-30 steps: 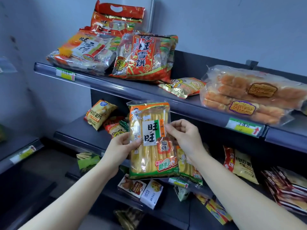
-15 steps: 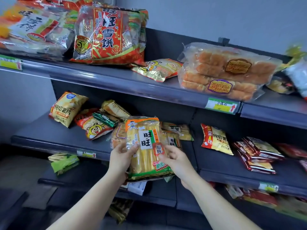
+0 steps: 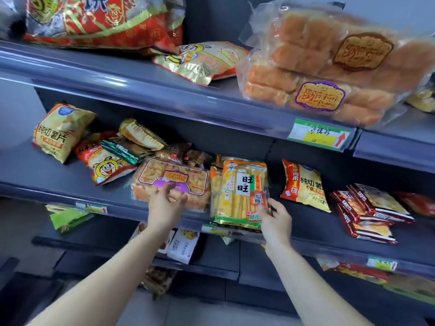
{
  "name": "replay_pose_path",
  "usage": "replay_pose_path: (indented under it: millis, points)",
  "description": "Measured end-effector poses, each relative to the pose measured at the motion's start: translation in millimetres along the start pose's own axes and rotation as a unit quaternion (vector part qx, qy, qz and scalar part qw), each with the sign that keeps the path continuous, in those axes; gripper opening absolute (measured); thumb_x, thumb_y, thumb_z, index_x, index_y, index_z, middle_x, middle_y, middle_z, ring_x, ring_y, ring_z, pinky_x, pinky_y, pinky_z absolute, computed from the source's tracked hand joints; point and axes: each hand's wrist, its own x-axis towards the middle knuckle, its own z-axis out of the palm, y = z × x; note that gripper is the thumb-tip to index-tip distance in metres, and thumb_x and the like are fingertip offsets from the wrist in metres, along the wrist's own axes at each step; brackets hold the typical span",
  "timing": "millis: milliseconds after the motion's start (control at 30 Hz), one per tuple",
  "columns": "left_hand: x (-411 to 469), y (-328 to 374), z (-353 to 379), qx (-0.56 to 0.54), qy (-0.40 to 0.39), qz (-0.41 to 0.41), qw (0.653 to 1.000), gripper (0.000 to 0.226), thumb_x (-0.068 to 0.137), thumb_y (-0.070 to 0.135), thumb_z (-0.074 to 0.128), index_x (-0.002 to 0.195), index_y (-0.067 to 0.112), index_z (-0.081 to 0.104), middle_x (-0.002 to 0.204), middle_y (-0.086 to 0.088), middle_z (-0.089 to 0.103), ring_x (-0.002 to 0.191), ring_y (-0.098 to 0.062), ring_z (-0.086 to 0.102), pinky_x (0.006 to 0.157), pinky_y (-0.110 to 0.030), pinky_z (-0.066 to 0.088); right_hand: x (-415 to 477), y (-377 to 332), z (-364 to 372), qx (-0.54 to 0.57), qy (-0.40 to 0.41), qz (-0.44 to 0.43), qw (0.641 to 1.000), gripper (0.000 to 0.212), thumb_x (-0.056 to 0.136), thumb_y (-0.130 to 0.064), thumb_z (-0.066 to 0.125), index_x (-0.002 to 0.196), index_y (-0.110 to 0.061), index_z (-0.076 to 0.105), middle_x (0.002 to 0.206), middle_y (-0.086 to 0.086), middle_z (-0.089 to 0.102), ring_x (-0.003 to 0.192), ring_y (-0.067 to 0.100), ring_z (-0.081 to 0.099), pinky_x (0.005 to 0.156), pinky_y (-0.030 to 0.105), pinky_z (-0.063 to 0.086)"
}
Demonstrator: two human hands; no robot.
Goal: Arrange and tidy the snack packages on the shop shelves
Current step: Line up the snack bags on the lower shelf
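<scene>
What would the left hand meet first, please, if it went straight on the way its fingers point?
The left hand would likely meet the purple-labelled bread pack on the middle shelf; whether its fingers touch it is unclear.

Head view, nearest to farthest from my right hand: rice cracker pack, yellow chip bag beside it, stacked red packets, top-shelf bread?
1. Rice cracker pack, in right hand.
2. Yellow chip bag, just right.
3. Stacked red packets, farther right.
4. Top-shelf bread, above.
</scene>
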Motion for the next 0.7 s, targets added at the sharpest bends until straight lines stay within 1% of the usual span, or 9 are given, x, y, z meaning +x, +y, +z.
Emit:
replay_pose_path:
  millis: [133,233,300,367,433,467,533,600,700]
  points:
    - [42.3,3.1,-4.1,0.199,0.113,-0.01,0.973,0.063,0.088,0.042,0.064,0.143,0.027,0.037,0.152,-0.013,0.025,0.139,-0.032,0.024,0.109,-0.053,0.025,41.9,15.2,-0.8,-0.025,0.017,0.017,0.999,0.035,0.094,-0.023,0.061,0.128,-0.02,0.056,0.119,0.003,0.062,0.095,0.018,0.057,0.077,0.033,0.044]
    - [70.2,1.1,-13.2,0.252,0.136,-0.052,0.957,0.072,0.089,0.044,0.061,0.148,0.022,0.027,0.159,-0.012,0.011,0.145,-0.03,0.01,0.113,-0.053,0.016,65.4,28.0,1.7,-0.041,0.033,0.025,0.998,0.034,0.095,-0.023,0.058,0.129,-0.019,0.056,0.12,0.003,0.059,0.095,0.018,0.054,0.077,0.033,0.043]
    - [87.2,-6.8,-17.8,0.262,0.136,-0.099,0.95,0.077,0.089,0.045,0.06,0.149,0.015,0.022,0.158,-0.014,0.015,0.144,-0.032,0.015,0.113,-0.054,0.017,77.4,34.6,4.0,-0.05,0.041,0.026,0.998,0.034,0.096,-0.024,0.058,0.129,-0.019,0.055,0.123,0.005,0.06,0.097,0.02,0.056,0.08,0.035,0.046]
    - [102.1,-15.7,-21.0,0.224,0.131,-0.155,0.953,0.081,0.088,0.05,0.061,0.147,0.008,0.024,0.149,-0.02,0.03,0.137,-0.038,0.03,0.111,-0.054,0.026,87.9,40.4,6.3,-0.06,0.043,0.02,0.997,0.035,0.096,-0.026,0.057,0.13,-0.019,0.054,0.125,0.008,0.062,0.105,0.026,0.06,0.083,0.039,0.05]
    - [109.8,-23.0,-23.2,0.175,0.131,-0.188,0.958,0.081,0.082,0.048,0.068,0.139,0.001,0.036,0.138,-0.024,0.042,0.126,-0.042,0.043,0.105,-0.052,0.038,96.5,43.5,7.1,-0.072,0.037,0.015,0.997,0.036,0.096,-0.028,0.057,0.13,-0.019,0.053,0.123,0.008,0.063,0.107,0.027,0.061,0.082,0.038,0.049]
    - [111.4,-25.0,-24.5,0.163,0.138,-0.191,0.958,0.073,0.08,0.043,0.072,0.131,-0.001,0.046,0.131,-0.025,0.049,0.118,-0.042,0.05,0.1,-0.05,0.044,100.3,44.0,7.3,-0.082,0.033,0.01,0.996,0.036,0.096,-0.029,0.056,0.13,-0.019,0.053,0.123,0.007,0.063,0.107,0.027,0.061,0.081,0.036,0.049]
    - [110.8,-29.4,-27.1,0.138,0.176,-0.182,0.958,0.043,0.078,0.027,0.074,0.106,-0.003,0.061,0.109,-0.023,0.063,0.099,-0.039,0.06,0.086,-0.046,0.052,107.3,44.9,7.8,-0.104,0.025,0.001,0.994,0.037,0.096,-0.03,0.056,0.131,-0.016,0.053,0.123,0.008,0.062,0.106,0.028,0.061,0.078,0.033,0.046]
    - [106.4,-29.9,-26.6,0.087,0.211,-0.177,0.957,0.023,0.082,0.016,0.071,0.094,-0.002,0.063,0.096,-0.019,0.067,0.088,-0.033,0.062,0.075,-0.039,0.049,113.6,46.7,8.1,-0.124,0.017,0.004,0.992,0.04,0.096,-0.031,0.055,0.132,-0.014,0.052,0.123,0.009,0.062,0.108,0.03,0.06,0.077,0.032,0.044]
    - [102.1,-31.1,-22.5,0.019,0.262,-0.167,0.95,0.016,0.086,0.012,0.065,0.098,0.002,0.064,0.101,-0.018,0.067,0.093,-0.034,0.064,0.073,-0.038,0.046,121.8,52.8,9.4,-0.153,0.007,0.006,0.988,0.042,0.096,-0.032,0.054,0.133,-0.012,0.051,0.125,0.011,0.06,0.11,0.031,0.059,0.079,0.033,0.045]
